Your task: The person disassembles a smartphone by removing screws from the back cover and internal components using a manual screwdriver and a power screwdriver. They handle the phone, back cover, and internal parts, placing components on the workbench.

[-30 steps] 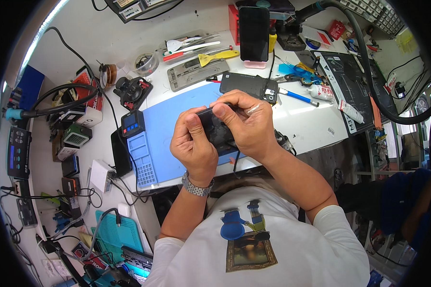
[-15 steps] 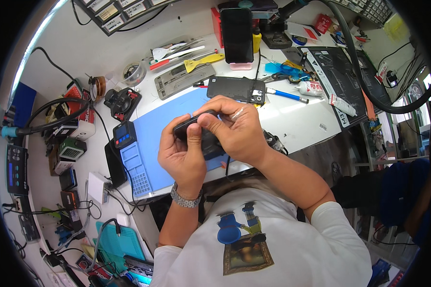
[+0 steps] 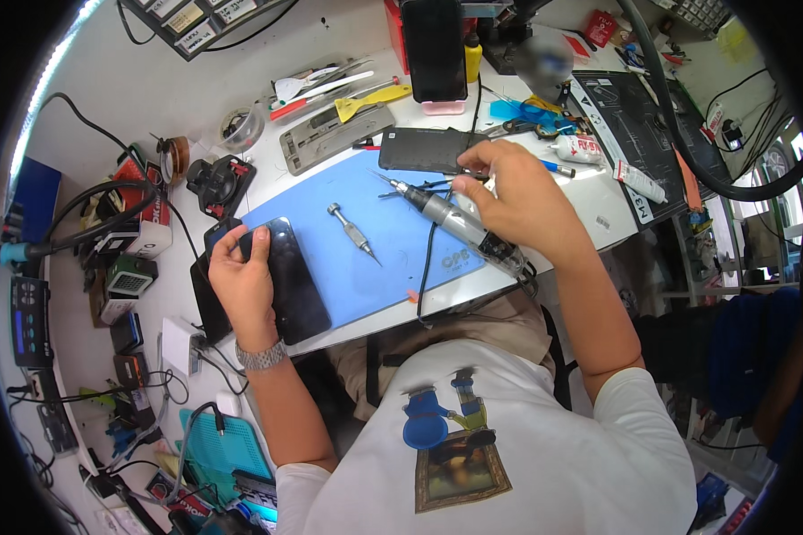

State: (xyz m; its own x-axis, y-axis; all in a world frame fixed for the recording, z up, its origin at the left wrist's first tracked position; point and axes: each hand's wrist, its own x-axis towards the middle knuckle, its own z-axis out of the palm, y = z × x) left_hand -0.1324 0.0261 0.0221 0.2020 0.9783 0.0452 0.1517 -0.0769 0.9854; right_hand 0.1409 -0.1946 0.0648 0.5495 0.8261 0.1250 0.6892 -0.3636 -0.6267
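Note:
My left hand (image 3: 243, 283) grips a black smartphone (image 3: 300, 290) by its upper left part, thumb on its glossy face, at the left end of the blue work mat (image 3: 379, 290). My right hand (image 3: 522, 203) reaches over the right end of a dark phone (image 3: 424, 150) lying at the mat's far edge. Its thumb and index finger are curved and apart, and the hand covers that end of the phone. Below it lies a grey pen-shaped rotary tool (image 3: 455, 221) with a thin tip. A small metal screwdriver (image 3: 354, 234) rests mid-mat.
Behind the mat are a grey metal phone fixture (image 3: 339, 138), a yellow spatula (image 3: 370, 102) and an upright phone (image 3: 433, 53) on a stand. White tubes (image 3: 638, 182) and a black mat (image 3: 638, 134) lie to the right. Cables and boxes crowd the left, beside a black clamp (image 3: 220, 185).
Both hands were together around the dark phone over the mat. The left hand has carried it left, and the right has let go and moved up and right. The screwdriver and rotary tool are now uncovered.

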